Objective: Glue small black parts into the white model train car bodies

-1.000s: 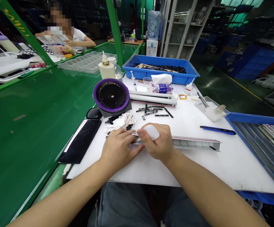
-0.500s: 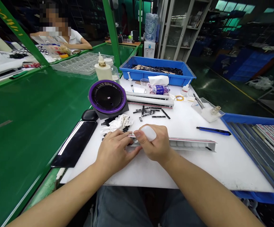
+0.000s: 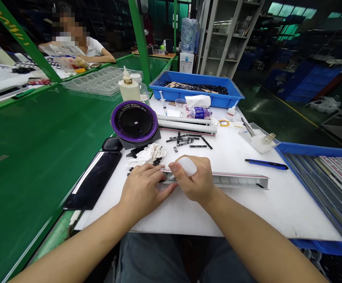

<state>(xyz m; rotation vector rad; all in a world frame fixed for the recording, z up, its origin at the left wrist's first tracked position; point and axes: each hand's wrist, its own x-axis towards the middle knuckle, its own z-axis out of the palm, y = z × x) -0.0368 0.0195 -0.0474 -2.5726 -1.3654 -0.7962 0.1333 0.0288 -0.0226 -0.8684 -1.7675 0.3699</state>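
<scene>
Two bare hands meet at the left end of a long white plastic channel (image 3: pixel 238 180) lying crosswise: the right hand (image 3: pixel 193 179), nearer along it, curls shut around a smooth white rounded pad (image 3: pixel 187 166), the left hand (image 3: pixel 144 192) half-open, its grip unclear

On the smooth matt white tabletop (image 3: pixel 277 212), the bulb (image 3: pixel 187 166) is smooth pale plastic, the crumpled cloth (image 3: pixel 147 154) soft white fabric, the tray (image 3: pixel 218 103) glossy blue plastic.

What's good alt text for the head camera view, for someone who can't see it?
A person's left hand steadies a long white channel strip on a white workbench while the right hand holds a rounded white object over it, beside a crumpled cloth and small black parts.
</scene>
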